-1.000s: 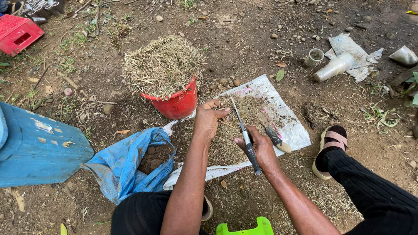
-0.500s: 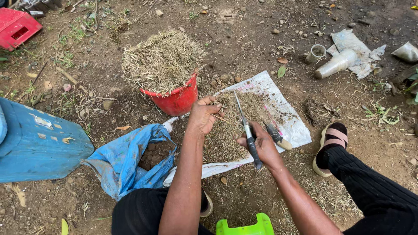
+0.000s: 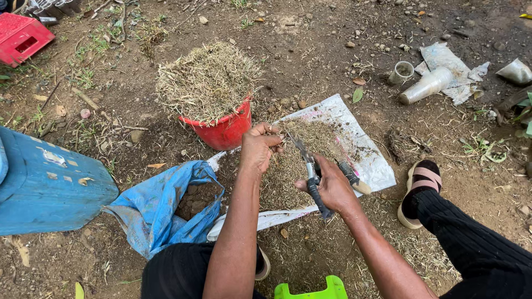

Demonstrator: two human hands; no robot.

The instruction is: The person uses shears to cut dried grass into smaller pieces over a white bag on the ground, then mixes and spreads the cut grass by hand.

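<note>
My left hand (image 3: 259, 147) is closed on a small bunch of dry grass held over a white sheet (image 3: 370, 159) spread on the dirt. My right hand (image 3: 331, 187) grips a pair of shears (image 3: 308, 170) with dark handles, its blades pointing up towards the left hand's bunch. Chopped dry grass (image 3: 292, 166) lies heaped on the sheet under both hands. Just beyond the left hand stands a red bucket (image 3: 224, 130) piled high with dry grass.
A blue bag (image 3: 158, 206) holding soil lies at my left knee, next to a blue drum (image 3: 44, 185). A red crate (image 3: 21, 37) sits far left. Stacked cups (image 3: 425, 86) and plastic scraps lie at the right. My sandalled foot (image 3: 417, 191) and a green stool (image 3: 310, 289) are near.
Both hands stay over the sheet. The left hand has closed tighter on the grass and the shears have tilted slightly towards it.
</note>
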